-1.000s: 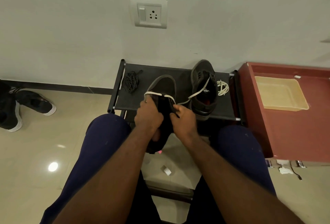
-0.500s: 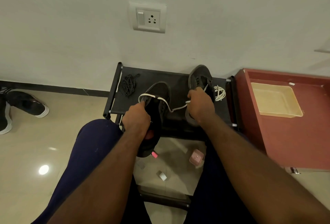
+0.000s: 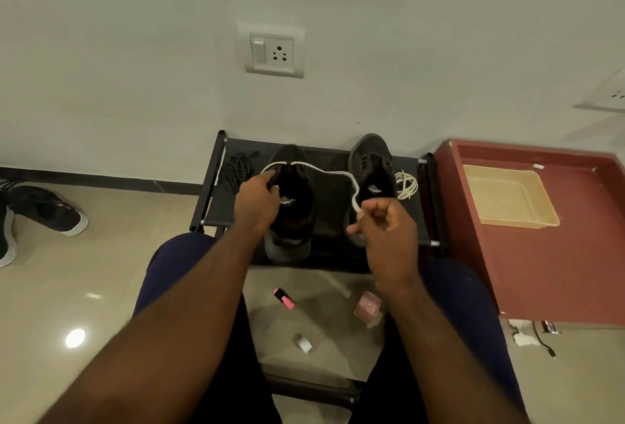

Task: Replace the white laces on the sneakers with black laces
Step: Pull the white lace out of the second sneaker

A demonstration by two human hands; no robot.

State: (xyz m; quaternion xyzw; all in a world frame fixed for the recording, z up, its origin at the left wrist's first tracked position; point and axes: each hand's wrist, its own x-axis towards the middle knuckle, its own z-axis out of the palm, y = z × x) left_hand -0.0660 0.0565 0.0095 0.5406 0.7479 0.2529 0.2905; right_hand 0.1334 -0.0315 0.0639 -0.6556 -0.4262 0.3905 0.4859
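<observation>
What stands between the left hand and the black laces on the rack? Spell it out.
Nothing visible. The black laces lie beside the left hand, only bare rack between; that hand holds the sneaker.

On the rack (image 3: 331, 202) stand the left sneaker (image 3: 294, 220) and, beside it, the right sneaker (image 3: 370, 160). A lace bundle (image 3: 236, 171) lies left of them, a coiled lace (image 3: 407, 184) right. A tray (image 3: 507, 193) sits on the cabinet (image 3: 558, 271) right of the rack.

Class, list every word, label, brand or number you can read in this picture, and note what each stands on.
No text can be read.
Tongue label on the left sneaker: white mark, too blurred.
Tongue label on the right sneaker: too blurred.
Pink case on the floor: small marks, unreadable.
</observation>
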